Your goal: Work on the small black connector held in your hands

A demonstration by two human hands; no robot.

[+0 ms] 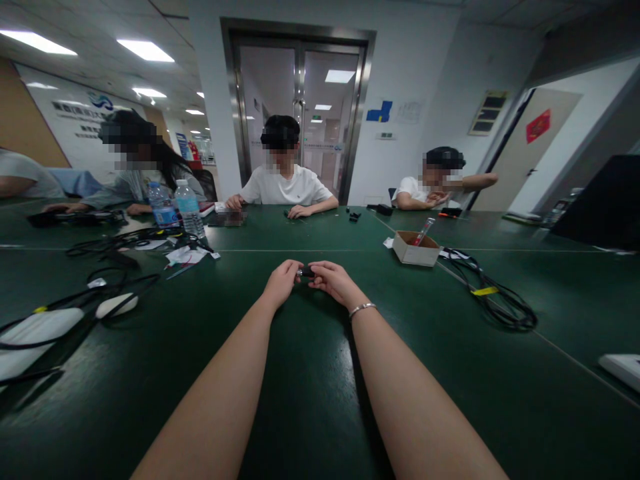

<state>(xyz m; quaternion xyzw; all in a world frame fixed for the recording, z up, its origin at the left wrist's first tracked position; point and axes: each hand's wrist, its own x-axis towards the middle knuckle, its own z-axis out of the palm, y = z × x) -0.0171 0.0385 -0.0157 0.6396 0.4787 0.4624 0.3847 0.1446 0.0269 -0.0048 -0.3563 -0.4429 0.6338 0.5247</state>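
Both my arms reach forward over the dark green table (pixel 305 400), and my hands meet around a small black object with a silvery end (pixel 306 272). Its kind is too small to make out. My left hand (pixel 283 283) pinches the silvery end on the left. On the other side, my right hand (pixel 336 281) has its thumb and fingers closed on the black part. A silver bracelet (pixel 362 309) circles my right wrist. The fingers hide much of the object.
A cardboard box (pixel 416 253) with a clear reddish tube stands right of my hands, near a coiled black cable (pixel 500 300). Leftward are water bottles (pixel 189 210), tangled cables, crumpled paper (pixel 186 256) and a white mouse (pixel 117 305). Several people sit across the table.
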